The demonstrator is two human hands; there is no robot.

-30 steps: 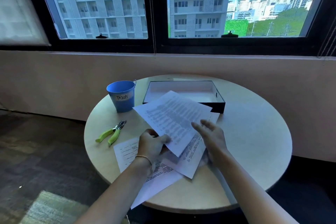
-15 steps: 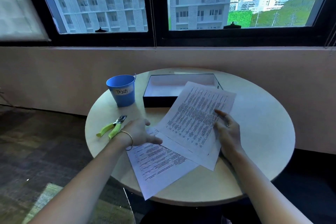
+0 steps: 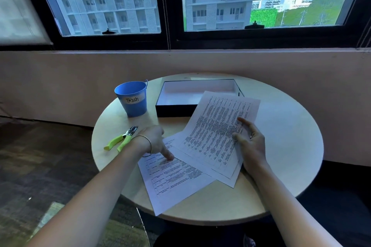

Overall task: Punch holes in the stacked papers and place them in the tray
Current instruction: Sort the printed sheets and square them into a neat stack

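Several printed sheets lie fanned out on the round table (image 3: 285, 146). My right hand (image 3: 251, 144) holds the upper sheets (image 3: 214, 136) at their right edge, thumb and forefinger on top; their far corner reaches over the black tray (image 3: 174, 110), which has a white inside with nothing in it. My left hand (image 3: 155, 142) presses its fingertips down on the lower sheet (image 3: 174, 184). A hole punch (image 3: 122, 139) with green handles lies just left of my left wrist, untouched.
A blue bucket (image 3: 132, 100) labelled "Trash" stands left of the tray. The lower sheet hangs slightly over the table's near edge. A low wall and windows rise behind the table; dark floor lies to the left.
My left hand let go of the top sheets and moved down onto the lower sheet. My right hand took the top sheets and shifted them right, toward the tray.
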